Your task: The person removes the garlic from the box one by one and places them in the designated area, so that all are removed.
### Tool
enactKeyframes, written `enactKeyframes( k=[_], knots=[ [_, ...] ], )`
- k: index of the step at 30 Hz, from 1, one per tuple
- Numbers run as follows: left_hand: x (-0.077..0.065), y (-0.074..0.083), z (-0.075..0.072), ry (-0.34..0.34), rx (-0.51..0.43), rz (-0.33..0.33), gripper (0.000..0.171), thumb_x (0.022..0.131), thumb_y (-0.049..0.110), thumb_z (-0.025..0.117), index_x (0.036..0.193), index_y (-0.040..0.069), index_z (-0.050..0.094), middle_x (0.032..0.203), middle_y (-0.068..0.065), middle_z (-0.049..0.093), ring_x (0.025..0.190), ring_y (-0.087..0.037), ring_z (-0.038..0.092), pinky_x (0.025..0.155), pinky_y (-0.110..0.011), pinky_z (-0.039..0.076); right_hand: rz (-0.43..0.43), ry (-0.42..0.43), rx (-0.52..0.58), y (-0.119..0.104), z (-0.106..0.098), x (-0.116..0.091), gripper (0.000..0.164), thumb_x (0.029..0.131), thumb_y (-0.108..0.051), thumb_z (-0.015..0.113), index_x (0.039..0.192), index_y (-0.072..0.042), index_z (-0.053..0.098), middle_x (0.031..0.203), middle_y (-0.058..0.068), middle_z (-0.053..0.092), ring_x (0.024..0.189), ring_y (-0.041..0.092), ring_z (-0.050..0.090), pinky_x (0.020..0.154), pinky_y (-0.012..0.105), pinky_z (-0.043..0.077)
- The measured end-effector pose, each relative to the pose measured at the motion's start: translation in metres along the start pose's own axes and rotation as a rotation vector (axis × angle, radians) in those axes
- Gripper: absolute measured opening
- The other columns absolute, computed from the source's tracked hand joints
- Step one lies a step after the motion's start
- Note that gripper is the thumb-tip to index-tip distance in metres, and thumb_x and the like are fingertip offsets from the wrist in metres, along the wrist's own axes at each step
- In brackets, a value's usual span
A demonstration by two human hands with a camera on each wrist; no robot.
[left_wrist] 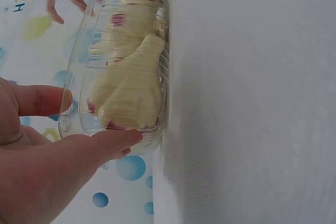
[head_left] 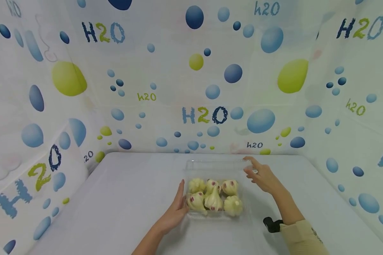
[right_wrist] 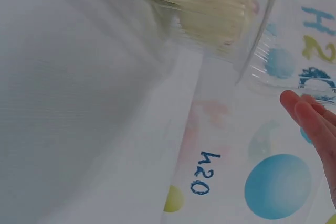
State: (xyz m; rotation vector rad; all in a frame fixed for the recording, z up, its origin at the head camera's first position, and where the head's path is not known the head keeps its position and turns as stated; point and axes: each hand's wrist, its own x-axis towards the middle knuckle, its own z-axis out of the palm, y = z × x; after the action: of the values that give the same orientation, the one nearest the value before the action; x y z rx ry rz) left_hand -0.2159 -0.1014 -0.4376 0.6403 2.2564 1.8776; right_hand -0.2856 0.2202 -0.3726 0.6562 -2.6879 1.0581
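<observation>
In the head view a clear plastic clamshell container (head_left: 215, 215) holds several pale garlic bulbs (head_left: 213, 202) with purple-pink marks. Its clear lid (head_left: 214, 165) stands raised at the back. My left hand (head_left: 173, 211) grips the container's left side; in the left wrist view its thumb and fingers (left_wrist: 118, 141) meet the clear wall at a corner. Beyond the container's right back, my right hand (head_left: 264, 177) has its thumb and fingers spread near the lid's corner. The right wrist view shows those fingers (right_wrist: 310, 116) close to the lid's edge, without a clear grip.
The container is at the middle of a white-covered table (head_left: 131, 191). Behind it hangs a white curtain (head_left: 166, 67) printed with blue and green drops and H2O lettering. A black camera mount (head_left: 272, 225) is on the right wrist beside a beige sleeve (head_left: 301, 237).
</observation>
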Motion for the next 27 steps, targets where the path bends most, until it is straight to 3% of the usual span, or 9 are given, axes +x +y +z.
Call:
enactKeyframes(
  k=[7, 14, 19, 23, 27],
  knots=[
    [0.002, -0.002, 0.001, 0.016, 0.046, 0.005, 0.084, 0.083, -0.012, 0.037, 0.145, 0.012, -0.013, 0.149, -0.018, -0.019, 0.132, -0.048, 0.004, 0.106, -0.056, 0.004, 0.084, -0.023, -0.028, -0.002, -0.005, 0.017, 0.055, 0.095, -0.041, 0.044, 0.134, -0.003, 0.038, 0.11, 0.028, 0.058, 0.085, 0.03, 0.065, 0.065, 0.034, 0.054],
    [0.004, -0.001, 0.002, 0.025, 0.063, -0.003, 0.084, 0.083, -0.01, 0.038, 0.146, 0.016, -0.011, 0.149, -0.017, -0.017, 0.133, -0.047, 0.004, 0.106, -0.055, 0.004, 0.011, 0.047, -0.149, 0.001, -0.006, 0.025, 0.062, 0.097, -0.045, 0.036, 0.13, 0.007, 0.042, 0.095, 0.018, 0.067, 0.086, 0.03, 0.064, 0.072, 0.045, 0.05],
    [0.003, 0.0, 0.001, 0.022, 0.098, -0.013, 0.081, 0.084, -0.007, 0.038, 0.147, 0.016, -0.007, 0.149, -0.018, -0.016, 0.134, -0.044, 0.001, 0.106, -0.057, 0.003, -0.018, 0.081, -0.145, 0.003, -0.007, 0.03, 0.059, 0.097, -0.045, 0.037, 0.125, 0.006, 0.046, 0.09, 0.013, 0.067, 0.082, 0.028, 0.063, 0.071, 0.044, 0.05],
    [0.003, -0.001, 0.001, 0.021, 0.138, -0.013, 0.079, 0.084, -0.005, 0.038, 0.148, 0.014, -0.003, 0.15, -0.019, -0.013, 0.136, -0.04, -0.004, 0.104, -0.06, 0.002, 0.005, 0.092, -0.135, 0.005, -0.008, 0.035, 0.048, 0.097, -0.041, 0.04, 0.112, 0.002, 0.054, 0.087, 0.01, 0.066, 0.08, 0.026, 0.063, 0.067, 0.04, 0.049],
    [0.004, -0.002, 0.003, 0.038, 0.194, -0.008, 0.066, 0.094, 0.006, 0.039, 0.148, 0.013, 0.002, 0.15, -0.021, -0.009, 0.136, -0.04, -0.005, 0.102, -0.063, 0.003, 0.029, 0.104, -0.089, 0.009, -0.006, 0.04, 0.044, 0.097, -0.039, 0.041, 0.111, -0.002, 0.058, 0.085, 0.009, 0.065, 0.079, 0.026, 0.063, 0.068, 0.04, 0.049]
  ],
)
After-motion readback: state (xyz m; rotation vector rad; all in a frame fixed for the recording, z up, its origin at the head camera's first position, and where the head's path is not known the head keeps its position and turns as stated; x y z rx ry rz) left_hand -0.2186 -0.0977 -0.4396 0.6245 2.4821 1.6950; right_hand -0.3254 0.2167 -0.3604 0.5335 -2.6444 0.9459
